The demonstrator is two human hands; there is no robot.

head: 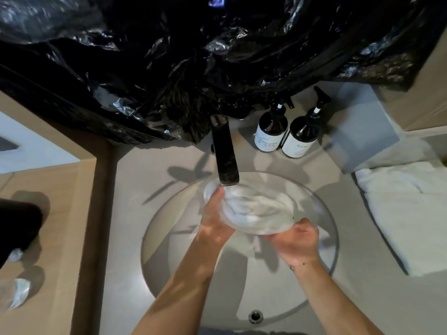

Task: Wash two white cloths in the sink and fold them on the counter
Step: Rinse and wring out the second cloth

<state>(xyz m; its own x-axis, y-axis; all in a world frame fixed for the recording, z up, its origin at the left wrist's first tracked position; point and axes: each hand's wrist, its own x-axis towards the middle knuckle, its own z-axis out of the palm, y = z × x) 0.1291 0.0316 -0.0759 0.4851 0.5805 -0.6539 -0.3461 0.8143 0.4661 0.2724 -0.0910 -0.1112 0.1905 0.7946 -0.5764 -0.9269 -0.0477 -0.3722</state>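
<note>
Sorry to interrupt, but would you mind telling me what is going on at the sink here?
A person is washing a white cloth in the round sink, just under the dark faucet. The left hand and the right hand both grip the bunched cloth. A second white cloth lies on the counter to the right, beside two pump bottles.

Wet white cloth bunched under the faucet (over the sink); second cloth folded on the counter.

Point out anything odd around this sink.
Crumpled black plastic sheeting hangs over the wall behind the faucet, draping onto its base. Otherwise ordinary: both hands hold a wet white cloth.
</note>
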